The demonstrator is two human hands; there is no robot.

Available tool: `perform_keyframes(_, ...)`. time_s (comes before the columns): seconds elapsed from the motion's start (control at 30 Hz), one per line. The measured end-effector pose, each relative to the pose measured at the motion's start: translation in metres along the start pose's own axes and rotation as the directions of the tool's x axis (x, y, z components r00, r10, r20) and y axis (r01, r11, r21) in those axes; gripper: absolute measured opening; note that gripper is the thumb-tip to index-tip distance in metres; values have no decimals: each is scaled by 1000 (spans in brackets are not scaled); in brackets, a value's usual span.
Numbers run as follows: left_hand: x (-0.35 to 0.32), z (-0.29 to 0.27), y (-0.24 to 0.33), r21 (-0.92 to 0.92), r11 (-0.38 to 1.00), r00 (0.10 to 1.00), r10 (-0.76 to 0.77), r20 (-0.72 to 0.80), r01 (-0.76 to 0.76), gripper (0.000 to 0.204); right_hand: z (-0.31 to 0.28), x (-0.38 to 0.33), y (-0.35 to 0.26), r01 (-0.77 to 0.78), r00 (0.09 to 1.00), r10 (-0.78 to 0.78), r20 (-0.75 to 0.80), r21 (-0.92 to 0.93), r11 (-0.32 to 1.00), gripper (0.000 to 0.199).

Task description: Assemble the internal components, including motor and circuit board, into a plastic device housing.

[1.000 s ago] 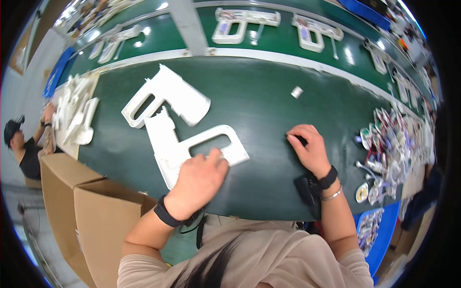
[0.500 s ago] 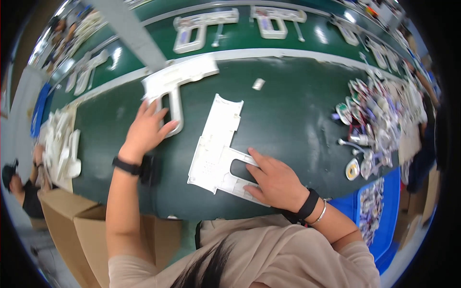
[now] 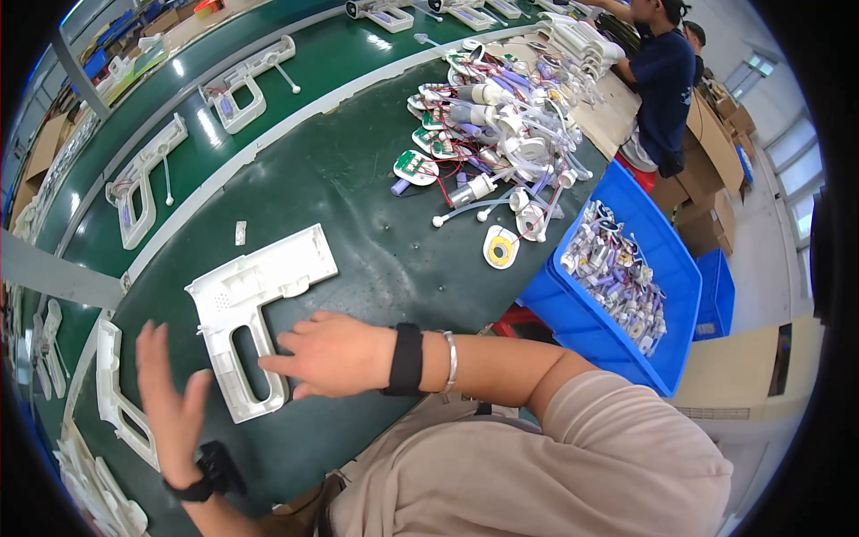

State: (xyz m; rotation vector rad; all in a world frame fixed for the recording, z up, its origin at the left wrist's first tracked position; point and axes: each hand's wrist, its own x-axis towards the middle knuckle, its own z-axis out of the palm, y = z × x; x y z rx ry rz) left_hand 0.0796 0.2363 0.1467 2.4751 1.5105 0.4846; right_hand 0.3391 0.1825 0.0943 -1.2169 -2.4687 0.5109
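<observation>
A white pistol-shaped plastic housing half [image 3: 255, 279] lies hollow side up on the green work table, its looped handle toward me. My right hand [image 3: 335, 353] is beside that handle, index finger stretched out to its edge; whether it touches is hard to tell. Nothing is held in it. My left hand [image 3: 170, 398] is open and raised, fingers spread, left of the handle. Beyond it, at the table's left side, lies a second white housing half [image 3: 109, 380], partly hidden by that hand. A small pale rectangular piece [image 3: 240, 233] rests above the first half.
A heap of wired pump-and-circuit-board assemblies [image 3: 501, 125] covers the table's far right. Blue bins [image 3: 573, 304] stand beside the table, one holding small parts. White housings ride the green conveyor [image 3: 192, 148]. More white shells [image 3: 94, 483] lie at lower left. A co-worker [image 3: 662, 89] is at far right.
My view has swung to the right. My left hand has come off the second housing half and is raised and open. My right hand no longer lies across the first half's handle.
</observation>
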Motion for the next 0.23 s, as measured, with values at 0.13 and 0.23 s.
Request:
perform_keyframes(0.13, 13, 58, 8, 42, 970, 940, 221, 261, -240, 79, -62, -21, 36, -51, 997, 48, 59, 52, 997, 45)
perform_keyframes(0.23, 0, 65, 5, -12, 983, 953, 182, 242, -184, 81, -102, -44, 77, -89, 993, 90, -74, 18, 996, 46)
